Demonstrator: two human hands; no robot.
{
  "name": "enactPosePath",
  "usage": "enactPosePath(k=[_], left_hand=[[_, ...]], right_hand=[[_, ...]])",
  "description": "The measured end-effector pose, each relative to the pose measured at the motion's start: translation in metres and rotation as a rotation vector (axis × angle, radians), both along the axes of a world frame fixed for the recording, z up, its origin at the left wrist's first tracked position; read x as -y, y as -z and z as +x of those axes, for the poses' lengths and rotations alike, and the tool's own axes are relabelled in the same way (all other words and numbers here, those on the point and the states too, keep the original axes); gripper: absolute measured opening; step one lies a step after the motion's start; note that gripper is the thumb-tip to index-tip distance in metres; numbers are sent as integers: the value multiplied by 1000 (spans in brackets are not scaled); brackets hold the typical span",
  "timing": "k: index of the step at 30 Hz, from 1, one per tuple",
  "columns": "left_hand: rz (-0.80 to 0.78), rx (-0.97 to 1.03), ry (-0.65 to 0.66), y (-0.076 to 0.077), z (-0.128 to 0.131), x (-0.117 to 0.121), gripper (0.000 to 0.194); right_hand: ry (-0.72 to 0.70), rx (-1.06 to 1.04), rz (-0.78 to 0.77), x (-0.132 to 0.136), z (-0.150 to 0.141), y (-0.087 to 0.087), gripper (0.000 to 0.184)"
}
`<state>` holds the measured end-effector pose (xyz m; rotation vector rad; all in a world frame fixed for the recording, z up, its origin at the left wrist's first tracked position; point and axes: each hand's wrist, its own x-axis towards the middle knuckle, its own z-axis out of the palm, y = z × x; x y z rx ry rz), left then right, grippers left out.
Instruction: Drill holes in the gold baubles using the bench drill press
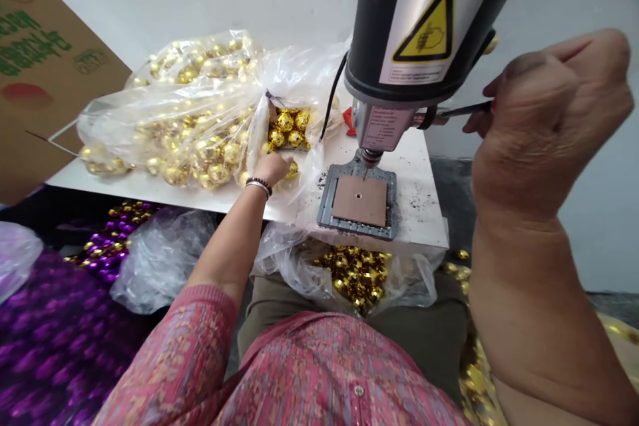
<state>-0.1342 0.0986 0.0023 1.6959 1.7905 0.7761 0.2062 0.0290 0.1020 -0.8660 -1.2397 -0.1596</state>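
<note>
My left hand (272, 170) reaches into the mouth of a clear plastic bag (200, 113) full of shiny gold balls. Its fingertips are at one gold ball (292, 170), and I cannot tell whether they grip it. My right hand (549, 106) is raised in a fist around the black lever handle (466, 108) of a benchtop drill press (419, 33). The drill tip sits just above a small brown square pad (359, 200) with a central hole, set in a grey metal jig (357, 225).
The drill stands on a white table (419, 213) scattered with dark specks. A bag of gold balls (349, 273) rests on my lap, and loose gold balls lie at the lower right. Purple and gold beads (112, 239) lie at the lower left, with a cardboard box (44, 60) at the upper left.
</note>
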Motion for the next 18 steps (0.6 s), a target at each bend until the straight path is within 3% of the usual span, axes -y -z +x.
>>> enactPosePath(k=[2,5,8,10,12,15,18], left_hand=[[-118,-110,-44,2,7,1,36],[-258,-238,-58,-2,23,12,10],[-181,-225,-124,-12,33,28,39],[-80,-55,-172,-20,35,40,50],[-73,239,-140,-27,36,52,46],[-216,636,15,-33,45,69,30],[-363,769,102,-29,62,79,23]], right_hand=[[-6,-2,-28,3,0,-2,22],[-28,-9,-77,11,-2,-6,15],[-41,11,-74,18,-7,-8,13],[-50,22,-47,18,-9,-7,14],[-53,23,-20,15,-8,-7,16],[-24,42,-54,5,-3,-14,25],[41,99,-248,-5,0,-36,37]])
